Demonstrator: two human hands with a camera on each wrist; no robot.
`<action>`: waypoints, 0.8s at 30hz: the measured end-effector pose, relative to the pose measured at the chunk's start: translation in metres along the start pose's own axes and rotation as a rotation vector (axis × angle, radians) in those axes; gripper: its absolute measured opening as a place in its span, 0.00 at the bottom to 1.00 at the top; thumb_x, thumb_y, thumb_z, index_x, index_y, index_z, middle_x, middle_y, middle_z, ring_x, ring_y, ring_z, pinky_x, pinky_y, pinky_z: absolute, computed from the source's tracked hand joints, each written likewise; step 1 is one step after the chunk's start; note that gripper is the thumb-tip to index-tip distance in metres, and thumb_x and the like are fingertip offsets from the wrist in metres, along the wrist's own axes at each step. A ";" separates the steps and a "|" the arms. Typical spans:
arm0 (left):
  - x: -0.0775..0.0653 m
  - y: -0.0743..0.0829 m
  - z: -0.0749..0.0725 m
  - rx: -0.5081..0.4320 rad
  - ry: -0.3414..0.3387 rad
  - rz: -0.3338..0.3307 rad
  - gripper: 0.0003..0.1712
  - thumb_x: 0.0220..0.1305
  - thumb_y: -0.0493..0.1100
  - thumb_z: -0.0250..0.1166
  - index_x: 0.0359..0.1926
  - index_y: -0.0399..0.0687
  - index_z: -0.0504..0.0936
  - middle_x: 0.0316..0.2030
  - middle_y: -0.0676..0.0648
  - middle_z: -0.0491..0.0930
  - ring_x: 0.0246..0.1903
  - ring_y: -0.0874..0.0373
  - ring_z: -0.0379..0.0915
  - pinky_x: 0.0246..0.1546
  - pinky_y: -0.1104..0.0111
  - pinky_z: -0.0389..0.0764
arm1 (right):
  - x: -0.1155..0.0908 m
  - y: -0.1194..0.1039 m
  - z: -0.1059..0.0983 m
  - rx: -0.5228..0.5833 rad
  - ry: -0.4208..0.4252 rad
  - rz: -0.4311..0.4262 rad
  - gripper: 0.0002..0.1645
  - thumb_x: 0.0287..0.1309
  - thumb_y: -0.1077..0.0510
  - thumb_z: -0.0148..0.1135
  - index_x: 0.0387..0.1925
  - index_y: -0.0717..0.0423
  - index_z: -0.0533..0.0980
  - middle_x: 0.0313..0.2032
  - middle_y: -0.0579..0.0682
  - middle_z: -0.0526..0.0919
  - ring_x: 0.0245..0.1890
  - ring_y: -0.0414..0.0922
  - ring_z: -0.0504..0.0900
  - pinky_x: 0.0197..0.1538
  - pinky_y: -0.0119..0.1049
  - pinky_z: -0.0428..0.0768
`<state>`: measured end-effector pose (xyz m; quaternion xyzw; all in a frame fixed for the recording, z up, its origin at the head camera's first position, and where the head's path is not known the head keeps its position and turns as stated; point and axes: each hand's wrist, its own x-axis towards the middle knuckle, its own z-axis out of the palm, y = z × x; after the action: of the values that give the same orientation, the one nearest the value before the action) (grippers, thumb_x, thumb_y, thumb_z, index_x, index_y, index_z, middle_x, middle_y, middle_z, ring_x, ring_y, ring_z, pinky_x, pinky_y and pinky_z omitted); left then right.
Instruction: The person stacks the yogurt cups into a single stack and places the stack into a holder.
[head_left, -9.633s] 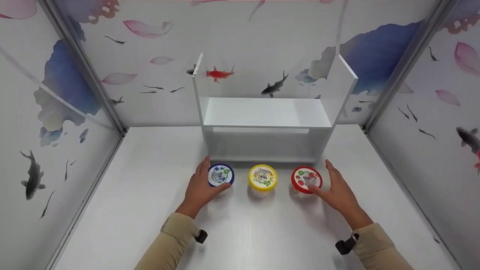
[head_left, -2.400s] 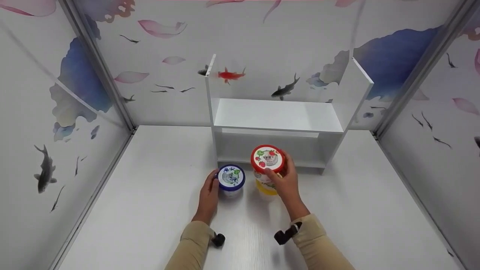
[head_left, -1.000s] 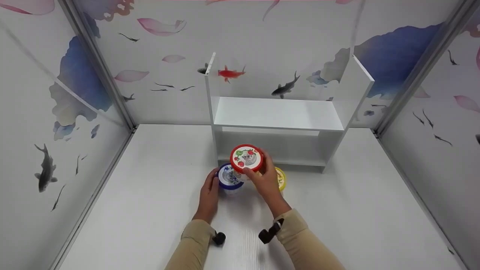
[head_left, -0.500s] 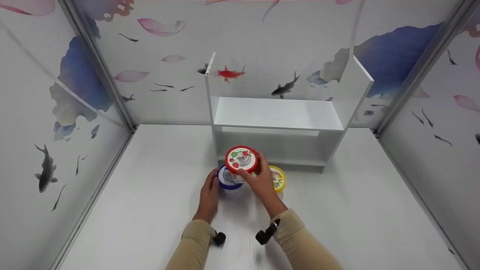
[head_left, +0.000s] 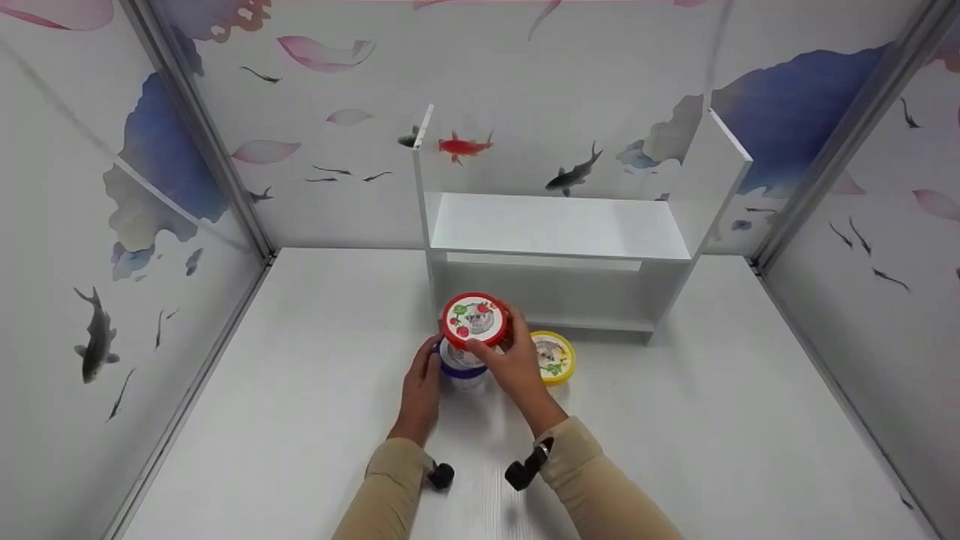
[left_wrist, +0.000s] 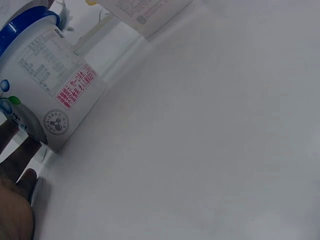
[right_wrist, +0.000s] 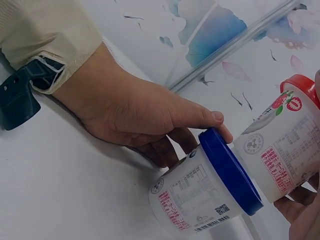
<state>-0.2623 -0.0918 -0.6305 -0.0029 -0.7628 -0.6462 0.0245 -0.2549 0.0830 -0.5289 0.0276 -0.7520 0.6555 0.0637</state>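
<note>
In the head view my right hand (head_left: pixel 517 367) grips a red-lidded yogurt tub (head_left: pixel 474 319) by its side and holds it over the blue-lidded tub (head_left: pixel 465 371). The right wrist view shows the base of the red-lidded tub (right_wrist: pixel 285 140) right at the blue lid (right_wrist: pixel 230 170). My left hand (head_left: pixel 420 390) holds the blue-lidded tub on the table, thumb at the lid's rim (right_wrist: pixel 215 117) and other fingers (left_wrist: pixel 20 155) against its side. A yellow-lidded tub (head_left: pixel 553 356) stands to the right, partly behind my right hand.
A white two-level shelf (head_left: pixel 562 225) with tall side panels stands just behind the tubs. Printed walls (head_left: pixel 337 165) enclose the white table (head_left: pixel 322 337) at the back and sides. A black wrist camera (head_left: pixel 525 471) hangs under the right sleeve.
My right hand has lifted the red-lidded tub from the row's right end and carried it left, past the yellow-lidded tub, over the blue-lidded one. My left hand stays at the blue-lidded tub.
</note>
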 end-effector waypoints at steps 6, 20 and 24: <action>0.000 0.002 0.000 -0.006 -0.008 -0.010 0.31 0.70 0.75 0.45 0.71 0.85 0.62 0.75 0.60 0.59 0.77 0.54 0.49 0.74 0.48 0.56 | 0.002 0.000 0.004 0.006 -0.008 0.013 0.57 0.51 0.47 0.79 0.76 0.51 0.57 0.71 0.54 0.68 0.70 0.51 0.69 0.70 0.45 0.70; -0.002 0.003 -0.001 -0.002 0.003 0.005 0.35 0.72 0.72 0.45 0.76 0.72 0.61 0.75 0.56 0.61 0.76 0.55 0.51 0.74 0.52 0.57 | 0.003 0.001 0.012 -0.004 -0.032 0.027 0.58 0.51 0.45 0.79 0.76 0.53 0.57 0.70 0.56 0.68 0.71 0.52 0.68 0.70 0.45 0.69; -0.001 0.004 -0.001 0.002 -0.001 0.011 0.35 0.73 0.71 0.45 0.76 0.70 0.61 0.75 0.55 0.62 0.76 0.55 0.52 0.74 0.52 0.57 | 0.004 0.002 0.012 -0.011 -0.034 0.024 0.59 0.51 0.44 0.79 0.76 0.52 0.57 0.70 0.55 0.68 0.71 0.51 0.68 0.70 0.45 0.69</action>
<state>-0.2608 -0.0924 -0.6265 -0.0074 -0.7634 -0.6453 0.0275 -0.2603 0.0717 -0.5322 0.0293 -0.7569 0.6514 0.0435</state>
